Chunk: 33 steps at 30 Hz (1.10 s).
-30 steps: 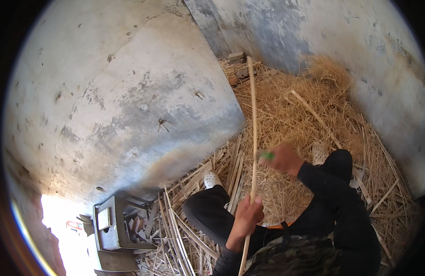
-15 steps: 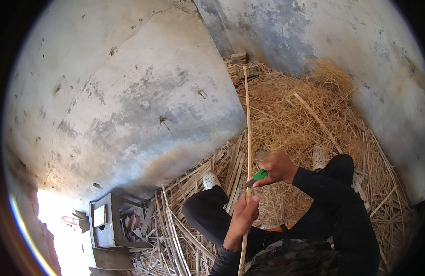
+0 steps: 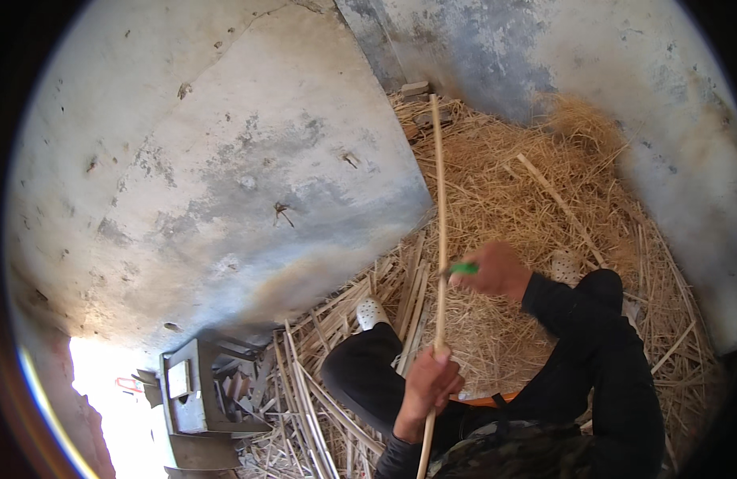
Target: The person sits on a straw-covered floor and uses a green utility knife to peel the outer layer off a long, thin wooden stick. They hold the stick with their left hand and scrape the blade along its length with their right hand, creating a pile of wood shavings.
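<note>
A long pale wooden strip [image 3: 440, 207] stands nearly lengthwise before me, its far end toward the back wall. My left hand [image 3: 429, 382] is closed around its lower part, thumb lying along it. Farther up, my right hand [image 3: 496, 271] grips a knife with a green handle [image 3: 464, 268], somewhat blurred by motion. Its dark blade meets or nearly meets the strip's right side; the exact contact cannot be made out.
Straw shavings [image 3: 512, 207] cover the floor between my bent legs and the walls. Several loose strips [image 3: 305, 407] lie at left, and one longer strip [image 3: 560, 199] rests on the straw. A worn wooden cabinet [image 3: 194, 391] stands at lower left, near a bright opening. Bricks [image 3: 415, 89] sit in the corner.
My right hand with the knife has moved up along the strip, away from my left hand. The left hand has shifted slightly lower, and the strip's far end has tilted rightward.
</note>
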Motion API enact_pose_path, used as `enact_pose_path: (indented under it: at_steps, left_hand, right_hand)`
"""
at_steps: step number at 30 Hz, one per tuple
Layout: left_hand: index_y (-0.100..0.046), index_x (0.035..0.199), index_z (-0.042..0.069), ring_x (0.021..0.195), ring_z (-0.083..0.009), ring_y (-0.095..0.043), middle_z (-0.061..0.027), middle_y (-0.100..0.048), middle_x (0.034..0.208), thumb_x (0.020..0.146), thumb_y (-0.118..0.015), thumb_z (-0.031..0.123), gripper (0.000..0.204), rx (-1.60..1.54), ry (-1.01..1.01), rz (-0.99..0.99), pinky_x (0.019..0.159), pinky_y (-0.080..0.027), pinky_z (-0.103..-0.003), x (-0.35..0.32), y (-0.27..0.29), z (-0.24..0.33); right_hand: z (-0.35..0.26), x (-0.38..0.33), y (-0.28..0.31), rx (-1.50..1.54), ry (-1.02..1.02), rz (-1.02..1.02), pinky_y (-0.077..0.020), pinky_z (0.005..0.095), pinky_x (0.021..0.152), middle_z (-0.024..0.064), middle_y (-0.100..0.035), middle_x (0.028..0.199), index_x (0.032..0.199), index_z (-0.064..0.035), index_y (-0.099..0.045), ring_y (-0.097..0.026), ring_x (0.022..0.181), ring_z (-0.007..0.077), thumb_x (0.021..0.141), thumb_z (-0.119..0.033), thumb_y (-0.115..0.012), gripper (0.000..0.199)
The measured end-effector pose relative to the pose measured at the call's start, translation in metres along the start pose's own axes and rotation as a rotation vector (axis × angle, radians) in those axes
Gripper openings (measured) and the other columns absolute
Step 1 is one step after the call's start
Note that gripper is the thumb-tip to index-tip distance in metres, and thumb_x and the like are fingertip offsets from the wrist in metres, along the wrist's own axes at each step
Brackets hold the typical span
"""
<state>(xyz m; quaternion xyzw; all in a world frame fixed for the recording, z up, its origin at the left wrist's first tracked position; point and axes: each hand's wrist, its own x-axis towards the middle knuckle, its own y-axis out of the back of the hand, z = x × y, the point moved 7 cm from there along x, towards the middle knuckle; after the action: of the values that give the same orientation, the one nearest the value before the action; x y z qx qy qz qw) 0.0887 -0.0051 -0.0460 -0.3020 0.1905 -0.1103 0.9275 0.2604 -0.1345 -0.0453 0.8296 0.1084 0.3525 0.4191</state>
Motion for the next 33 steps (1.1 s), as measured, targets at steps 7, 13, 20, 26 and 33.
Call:
enact_pose_path:
  at_steps: [7, 13, 20, 26, 33]
  left_hand:
    - [-0.042, 0.092, 0.009, 0.043, -0.0035, -0.03, 0.0067, -0.035, 0.058, 0.099, -0.05, 0.026, 0.021, -0.112, 0.008, -0.017, 0.046, -0.026, -0.02, 0.009, 0.008, -0.007]
    - [-0.046, 0.094, 0.009, 0.055, -0.0007, -0.031, 0.0093, -0.036, 0.066, 0.098, -0.053, 0.027, 0.02, 0.235, -0.013, 0.098, 0.048, -0.024, -0.02, -0.004, 0.002, -0.005]
    - [-0.052, 0.099, 0.004, 0.057, -0.0073, -0.039, 0.0052, -0.043, 0.067, 0.098, -0.053, 0.026, 0.021, 0.759, -0.199, 0.204, 0.054, -0.034, -0.023, -0.003, -0.004, 0.016]
    - [-0.055, 0.104, 0.0, 0.053, -0.0151, -0.048, -0.008, -0.05, 0.06, 0.097, -0.055, 0.022, 0.023, 1.064, -0.297, 0.323, 0.054, -0.04, -0.029, -0.009, -0.016, 0.027]
    - [-0.056, 0.103, 0.002, 0.042, -0.0183, -0.044, -0.006, -0.043, 0.049, 0.091, -0.063, 0.025, 0.027, 1.274, -0.278, 0.375, 0.046, -0.038, -0.031, -0.013, -0.032, 0.029]
  right_hand:
    - [-0.036, -0.024, -0.01, 0.008, 0.131, -0.053, -0.0309, 0.0308, 0.036, -0.0011, -0.042, 0.041, 0.066, -0.0214, -0.072, -0.04, 0.033, 0.0143, 0.078, -0.077, -0.052, 0.06]
    - [-0.004, -0.014, -0.001, 0.0, -0.031, -0.053, -0.0298, 0.0303, 0.034, 0.0014, -0.039, 0.039, 0.076, -0.027, -0.076, -0.04, 0.033, 0.0157, 0.075, -0.077, -0.055, 0.054]
    - [-0.002, -0.013, 0.005, -0.042, -0.018, 0.06, -0.0325, 0.0337, 0.033, 0.002, -0.037, 0.037, 0.048, -0.0124, -0.052, -0.041, 0.031, 0.0175, 0.073, -0.079, -0.056, 0.072]
    - [-0.053, -0.035, 0.01, 0.031, 0.182, 0.028, -0.0334, 0.0347, 0.034, 0.0028, -0.039, 0.037, 0.047, -0.0126, -0.052, -0.046, 0.032, 0.0185, 0.075, -0.082, -0.049, 0.075]
    - [-0.025, -0.032, 0.015, 0.019, 0.046, 0.081, -0.0343, 0.0352, 0.035, 0.0036, -0.04, 0.038, 0.049, -0.0119, -0.052, -0.045, 0.033, 0.0204, 0.072, -0.083, -0.052, 0.075]
